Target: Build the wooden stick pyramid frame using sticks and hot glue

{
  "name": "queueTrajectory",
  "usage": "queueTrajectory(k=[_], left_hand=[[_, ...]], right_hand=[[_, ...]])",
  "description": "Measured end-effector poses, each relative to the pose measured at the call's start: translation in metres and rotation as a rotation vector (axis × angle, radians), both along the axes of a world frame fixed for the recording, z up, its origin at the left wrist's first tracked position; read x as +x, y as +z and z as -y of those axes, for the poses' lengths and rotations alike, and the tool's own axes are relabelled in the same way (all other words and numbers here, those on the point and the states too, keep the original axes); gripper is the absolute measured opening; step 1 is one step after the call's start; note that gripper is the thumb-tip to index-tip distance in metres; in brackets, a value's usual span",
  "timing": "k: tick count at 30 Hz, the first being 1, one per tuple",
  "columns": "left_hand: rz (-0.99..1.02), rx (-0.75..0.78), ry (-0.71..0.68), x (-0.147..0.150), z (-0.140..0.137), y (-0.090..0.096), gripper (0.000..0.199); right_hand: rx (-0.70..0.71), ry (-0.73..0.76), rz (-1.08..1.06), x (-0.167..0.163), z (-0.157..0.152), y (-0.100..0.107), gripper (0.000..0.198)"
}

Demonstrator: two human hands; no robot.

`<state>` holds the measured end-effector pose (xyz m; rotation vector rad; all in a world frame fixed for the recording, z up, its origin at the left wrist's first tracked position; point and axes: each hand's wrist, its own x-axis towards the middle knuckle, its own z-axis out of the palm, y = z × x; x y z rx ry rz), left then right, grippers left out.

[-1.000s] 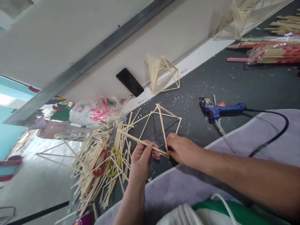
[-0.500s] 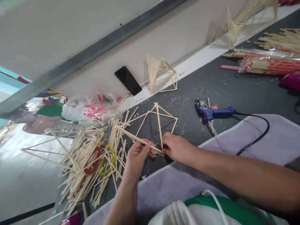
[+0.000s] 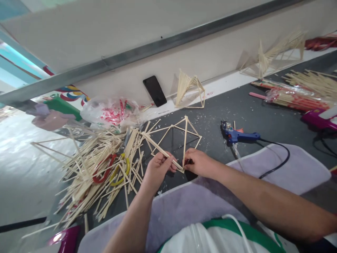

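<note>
We log: stick frame [image 3: 185, 140], pale straw | glue gun [image 3: 243, 136], blue | cord [image 3: 289, 153], black | scissor handles [image 3: 128, 166], red and yellow | tabletop [image 3: 265, 121], dark grey | cloth [image 3: 184, 209], lilac, white-edged | phone [image 3: 154, 91], black

1. The left arm [image 3: 135, 214] is bare and reaches up from the bottom, leaning right.
2. The left hand [image 3: 159, 168] pinches, thumb close to its bent fingers.
3. The right arm [image 3: 252, 191] is bare too and comes in from the right side.
4. The right hand [image 3: 200, 162] has curled fingers.
5. The hands are near each other.
</note>
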<state>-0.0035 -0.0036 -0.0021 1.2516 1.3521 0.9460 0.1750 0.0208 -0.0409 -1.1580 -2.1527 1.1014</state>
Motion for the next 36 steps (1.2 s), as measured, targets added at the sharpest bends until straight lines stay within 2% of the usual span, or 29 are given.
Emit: queueTrajectory(k=[7,12,20,27,30,32,36], left_hand=[[0.016,0.005,0.012,-0.001,0.001,-0.001,0.019],[0.039,-0.008,0.047,0.002,0.002,0.002,0.021],[0.099,0.048,0.090,0.005,0.004,-0.002,0.021],[-0.003,0.099,0.133,0.004,0.008,-0.005,0.015],[-0.016,0.071,0.094,0.001,0.009,-0.005,0.016],[0.029,0.013,0.061,-0.003,0.009,-0.003,0.014],[0.116,-0.079,0.056,-0.014,0.008,0.007,0.010]], right_hand=[[0.035,-0.006,0.029,-0.001,0.008,0.007,0.006],[0.010,-0.013,0.019,-0.003,0.011,0.008,0.008],[0.048,-0.030,0.031,-0.006,0.011,0.008,0.011],[0.081,-0.010,0.056,-0.007,0.008,0.005,0.009],[0.094,-0.007,0.057,-0.006,0.008,0.002,0.010],[0.053,-0.015,0.031,-0.005,0.008,-0.001,0.013],[-0.158,-0.048,0.007,-0.006,0.006,-0.004,0.014]])
